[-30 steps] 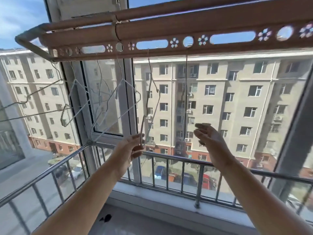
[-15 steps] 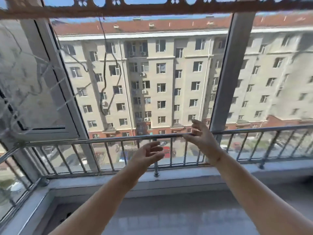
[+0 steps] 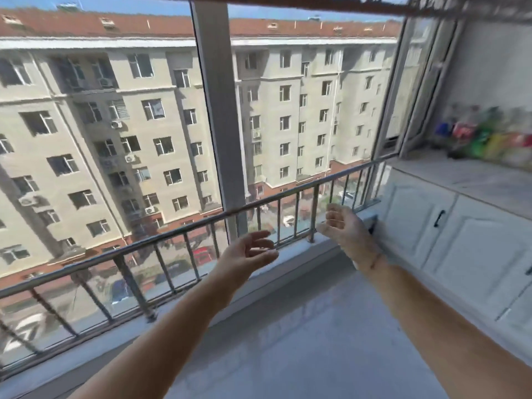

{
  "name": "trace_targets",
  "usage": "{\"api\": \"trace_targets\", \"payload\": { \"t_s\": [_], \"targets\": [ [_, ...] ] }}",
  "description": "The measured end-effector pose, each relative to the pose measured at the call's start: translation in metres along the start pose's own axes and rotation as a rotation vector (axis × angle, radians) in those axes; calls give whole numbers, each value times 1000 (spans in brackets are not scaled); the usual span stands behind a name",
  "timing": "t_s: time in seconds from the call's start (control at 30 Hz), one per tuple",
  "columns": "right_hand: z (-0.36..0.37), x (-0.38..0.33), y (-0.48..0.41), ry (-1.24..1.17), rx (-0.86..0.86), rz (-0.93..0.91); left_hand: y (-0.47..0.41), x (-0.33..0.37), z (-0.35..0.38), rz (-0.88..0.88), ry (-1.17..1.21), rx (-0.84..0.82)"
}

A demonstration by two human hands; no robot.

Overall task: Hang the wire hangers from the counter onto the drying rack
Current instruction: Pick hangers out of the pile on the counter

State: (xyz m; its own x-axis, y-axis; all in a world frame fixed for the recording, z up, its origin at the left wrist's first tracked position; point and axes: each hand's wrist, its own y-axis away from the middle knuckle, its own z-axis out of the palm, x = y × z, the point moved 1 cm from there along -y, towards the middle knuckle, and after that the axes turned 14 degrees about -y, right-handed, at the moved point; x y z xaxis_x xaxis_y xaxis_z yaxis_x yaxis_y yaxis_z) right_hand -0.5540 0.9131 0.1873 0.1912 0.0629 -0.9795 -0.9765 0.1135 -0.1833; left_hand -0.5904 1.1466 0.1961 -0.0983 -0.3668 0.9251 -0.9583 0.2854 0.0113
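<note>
My left hand (image 3: 247, 254) and my right hand (image 3: 342, 223) are both stretched out in front of me with relaxed fingers, and neither holds anything. The brown drying rack (image 3: 316, 2) shows only as a strip along the top edge of the view. No wire hanger is visible now. The pale counter (image 3: 475, 180) lies at the right, beyond my right hand. The picture is blurred by motion.
A metal railing (image 3: 201, 226) runs along the window in front of both hands. White cabinet doors (image 3: 460, 240) stand below the counter. Colourful bottles or bags (image 3: 489, 136) sit at the counter's back. A grey window post (image 3: 218, 110) rises in the middle.
My left hand has let go of the hanger on the rack. The view has swung right and down, so the hung hangers left the frame and the counter came in. Both hands stay empty.
</note>
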Motion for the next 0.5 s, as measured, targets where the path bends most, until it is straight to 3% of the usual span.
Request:
{"api": "trace_targets", "payload": {
  "t_s": [0.27,0.5],
  "targets": [
    [-200,4,-3,129,216,23,-92,35,162,61,-10,-156],
    [-327,4,-2,132,405,60,-160,75,279,100,-29,-289]
  ]
}}
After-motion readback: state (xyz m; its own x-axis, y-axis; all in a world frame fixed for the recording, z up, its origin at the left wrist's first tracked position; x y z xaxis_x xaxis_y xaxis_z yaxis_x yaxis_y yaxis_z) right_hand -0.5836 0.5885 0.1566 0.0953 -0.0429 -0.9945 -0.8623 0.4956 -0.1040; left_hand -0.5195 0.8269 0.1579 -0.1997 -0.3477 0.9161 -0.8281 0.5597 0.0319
